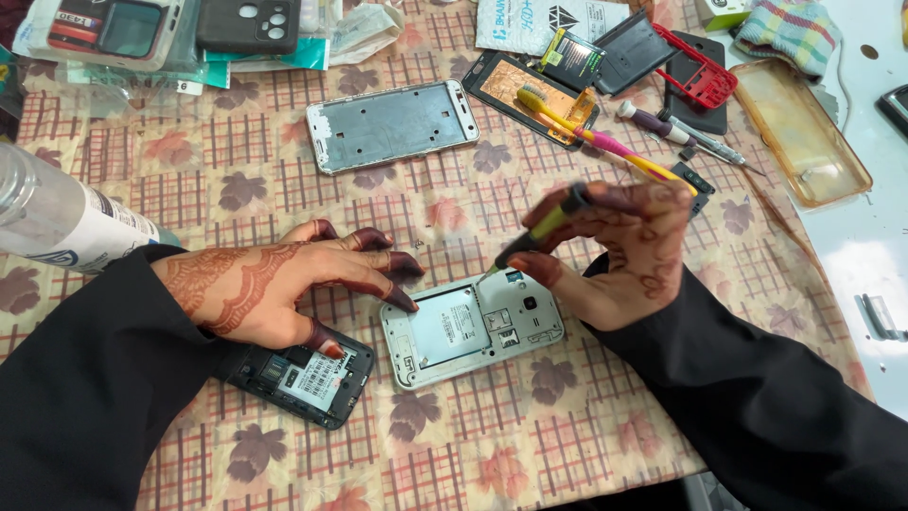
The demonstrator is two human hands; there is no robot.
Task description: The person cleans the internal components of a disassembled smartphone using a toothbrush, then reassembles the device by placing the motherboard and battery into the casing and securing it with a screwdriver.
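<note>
A pale, opened phone body [470, 329] lies back-up on the patterned tablecloth [236, 180], its inner parts showing. My right hand [624, 251] grips a small yellow-and-black screwdriver [534, 235], whose tip touches the phone's upper edge. My left hand [284, 284] rests flat with its fingertips on the phone's left corner. Its thumb lies on a dark phone back housing [303, 378] next to it.
A silver phone frame [390, 125] lies further back. Beyond it are a phone screen [530, 95], a yellow-pink toothbrush [605, 142], a second screwdriver [681, 134], a red frame [698, 71], a clear case [802, 132] and packaged cases [170, 33]. A plastic bottle [57, 222] sits left.
</note>
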